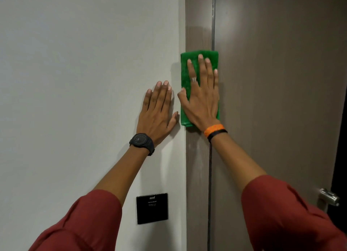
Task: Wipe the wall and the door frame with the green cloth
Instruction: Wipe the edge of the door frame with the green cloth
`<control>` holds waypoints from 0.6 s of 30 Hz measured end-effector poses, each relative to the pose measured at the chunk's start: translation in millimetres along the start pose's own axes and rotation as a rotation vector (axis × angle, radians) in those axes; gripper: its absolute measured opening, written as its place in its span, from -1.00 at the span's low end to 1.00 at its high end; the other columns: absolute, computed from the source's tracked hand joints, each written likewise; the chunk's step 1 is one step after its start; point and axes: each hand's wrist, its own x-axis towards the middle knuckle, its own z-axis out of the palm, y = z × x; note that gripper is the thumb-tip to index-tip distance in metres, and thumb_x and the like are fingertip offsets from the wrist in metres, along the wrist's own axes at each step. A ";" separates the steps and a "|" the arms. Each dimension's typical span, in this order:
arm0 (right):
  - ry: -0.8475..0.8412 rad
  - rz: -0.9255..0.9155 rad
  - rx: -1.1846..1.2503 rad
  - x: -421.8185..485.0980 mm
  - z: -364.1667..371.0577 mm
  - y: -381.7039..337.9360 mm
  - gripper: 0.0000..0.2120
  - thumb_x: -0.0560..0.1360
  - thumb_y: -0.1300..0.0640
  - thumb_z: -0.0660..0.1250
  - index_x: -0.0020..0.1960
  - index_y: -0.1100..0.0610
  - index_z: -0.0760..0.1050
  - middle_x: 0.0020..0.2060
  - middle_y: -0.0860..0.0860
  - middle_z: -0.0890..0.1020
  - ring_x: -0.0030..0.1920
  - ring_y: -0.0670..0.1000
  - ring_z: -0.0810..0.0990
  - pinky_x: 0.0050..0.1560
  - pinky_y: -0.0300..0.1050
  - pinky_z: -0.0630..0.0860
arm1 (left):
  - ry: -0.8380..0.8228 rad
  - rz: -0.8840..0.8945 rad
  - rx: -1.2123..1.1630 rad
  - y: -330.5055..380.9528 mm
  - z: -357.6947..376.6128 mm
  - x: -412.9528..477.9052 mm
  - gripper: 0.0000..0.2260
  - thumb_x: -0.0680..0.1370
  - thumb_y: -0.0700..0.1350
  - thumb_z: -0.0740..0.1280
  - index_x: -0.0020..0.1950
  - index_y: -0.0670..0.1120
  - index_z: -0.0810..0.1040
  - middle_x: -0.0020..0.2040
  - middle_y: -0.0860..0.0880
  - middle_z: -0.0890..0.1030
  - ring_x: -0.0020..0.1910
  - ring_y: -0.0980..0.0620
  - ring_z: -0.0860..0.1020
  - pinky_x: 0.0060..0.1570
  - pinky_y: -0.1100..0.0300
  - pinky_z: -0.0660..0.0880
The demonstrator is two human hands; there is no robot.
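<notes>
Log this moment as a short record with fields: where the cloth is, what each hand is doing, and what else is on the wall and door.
cloth: green cloth flat on door frame
right hand: right hand spread flat, pressing the cloth
left hand: left hand flat on white wall, empty
wall fixture: black panel below left hand
door: metal handle at lower right

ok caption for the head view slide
Right hand presses folded green cloth flat on brown door frame; left hand braces white wall.
</notes>
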 end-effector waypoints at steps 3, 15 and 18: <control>0.025 0.019 -0.003 6.3 3.5 -2.8 -0.26 0.58 -0.03 0.22 0.71 0.12 0.14 0.70 0.20 0.13 0.71 0.21 0.06 0.71 0.27 -0.01 | 0.004 -0.003 0.001 -0.9 1.1 0.9 -0.35 0.69 0.12 0.01 0.65 -0.25 0.03 0.67 -0.23 0.06 0.66 -0.19 0.02 0.63 -0.14 -0.01; 0.033 -0.001 0.031 -47.2 10.2 2.6 -0.26 0.56 0.00 0.24 0.70 0.14 0.16 0.69 0.22 0.14 0.70 0.23 0.06 0.71 0.27 -0.01 | -0.039 -0.051 -0.015 1.8 1.2 -8.3 -0.34 0.69 0.13 0.04 0.65 -0.26 0.00 0.67 -0.24 0.02 0.66 -0.19 0.00 0.63 -0.18 0.00; 0.051 0.023 0.037 -52.7 13.9 1.1 -0.27 0.58 0.00 0.24 0.70 0.15 0.15 0.69 0.22 0.14 0.71 0.23 0.06 0.71 0.26 -0.02 | -0.033 -0.074 0.000 1.0 4.0 -10.1 -0.33 0.69 0.13 0.04 0.66 -0.26 0.00 0.67 -0.24 0.03 0.66 -0.19 0.00 0.63 -0.17 -0.02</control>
